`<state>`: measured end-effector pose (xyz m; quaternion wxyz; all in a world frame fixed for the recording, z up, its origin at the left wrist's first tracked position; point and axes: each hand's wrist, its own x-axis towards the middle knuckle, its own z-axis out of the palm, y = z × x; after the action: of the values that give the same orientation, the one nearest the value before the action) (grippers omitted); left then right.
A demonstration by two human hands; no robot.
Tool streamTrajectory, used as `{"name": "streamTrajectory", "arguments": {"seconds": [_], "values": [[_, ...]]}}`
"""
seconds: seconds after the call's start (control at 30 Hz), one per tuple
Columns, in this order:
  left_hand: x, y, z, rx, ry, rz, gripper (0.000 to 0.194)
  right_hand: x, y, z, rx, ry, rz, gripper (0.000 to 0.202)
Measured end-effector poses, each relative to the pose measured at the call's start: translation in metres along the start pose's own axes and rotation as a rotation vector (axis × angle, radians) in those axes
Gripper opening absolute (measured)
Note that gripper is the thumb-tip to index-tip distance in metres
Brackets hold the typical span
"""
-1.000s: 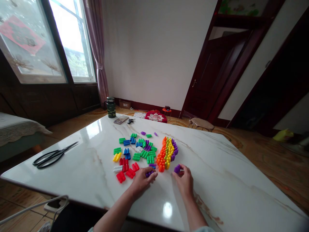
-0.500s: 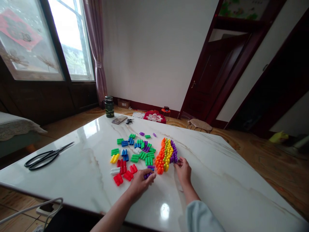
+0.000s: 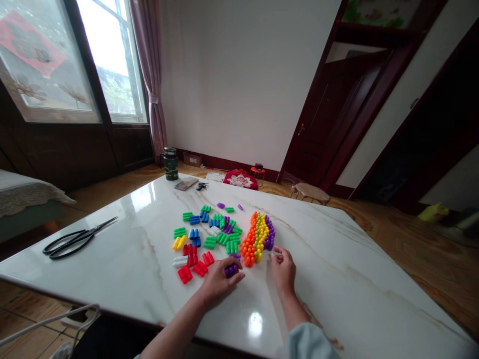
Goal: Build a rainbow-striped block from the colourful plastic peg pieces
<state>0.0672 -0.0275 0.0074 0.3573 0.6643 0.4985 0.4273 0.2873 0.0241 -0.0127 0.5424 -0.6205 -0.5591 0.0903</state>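
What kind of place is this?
It looks like a room in someone's home, perhaps a living room: there's a purple curtain tied beside the window, and a lace-edged cover on the left.

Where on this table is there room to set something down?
The widest bare patch runs from the right hand and purple row to the right edge of the table. Another lies between the scissors and the red pieces. It is crowded left of the orange row, where green pieces bunch together.
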Motion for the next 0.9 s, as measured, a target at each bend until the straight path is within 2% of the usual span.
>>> {"name": "streamTrajectory", "arguments": {"seconds": [0.1, 0.23, 0.3, 0.4, 0.47, 0.53, 0.6, 0.7, 0.8, 0.9], "values": [[-0.002, -0.002, 0.002, 0.027, 0.044, 0.031, 0.023, -0.031, -0.030, -0.002, 0.087, -0.018, -0.041, 0.026], [-0.002, -0.005, 0.003, 0.003, 0.016, 0.092, 0.044, -0.069, -0.065, 0.004, 0.228, -0.313, -0.237, 0.019], [-0.002, -0.006, 0.002, 0.006, -0.011, 0.137, 0.051, -0.077, -0.073, 0.010, 0.258, -0.415, -0.320, 0.023], [-0.003, -0.006, 0.001, 0.050, -0.045, 0.178, 0.061, -0.078, -0.074, 0.015, 0.283, -0.454, -0.355, 0.018], [-0.003, -0.006, 0.001, 0.082, -0.034, 0.189, 0.061, -0.076, -0.071, 0.014, 0.290, -0.425, -0.331, 0.011], [-0.003, -0.006, 0.002, 0.080, -0.013, 0.182, 0.053, -0.075, -0.068, 0.012, 0.279, -0.366, -0.276, 0.007], [-0.002, -0.007, 0.003, 0.038, -0.005, 0.146, 0.045, -0.076, -0.066, 0.009, 0.267, -0.291, -0.181, 0.010], [0.000, -0.011, 0.005, -0.061, -0.022, 0.101, 0.042, -0.075, -0.065, 0.008, 0.312, -0.217, -0.005, 0.018], [0.003, -0.018, 0.007, -0.147, -0.027, 0.072, 0.036, -0.074, -0.065, 0.009, 0.416, -0.258, 0.125, 0.025], [0.006, -0.025, 0.010, -0.272, -0.041, 0.025, 0.036, -0.073, -0.066, 0.009, 0.515, -0.324, 0.155, 0.028]]}}
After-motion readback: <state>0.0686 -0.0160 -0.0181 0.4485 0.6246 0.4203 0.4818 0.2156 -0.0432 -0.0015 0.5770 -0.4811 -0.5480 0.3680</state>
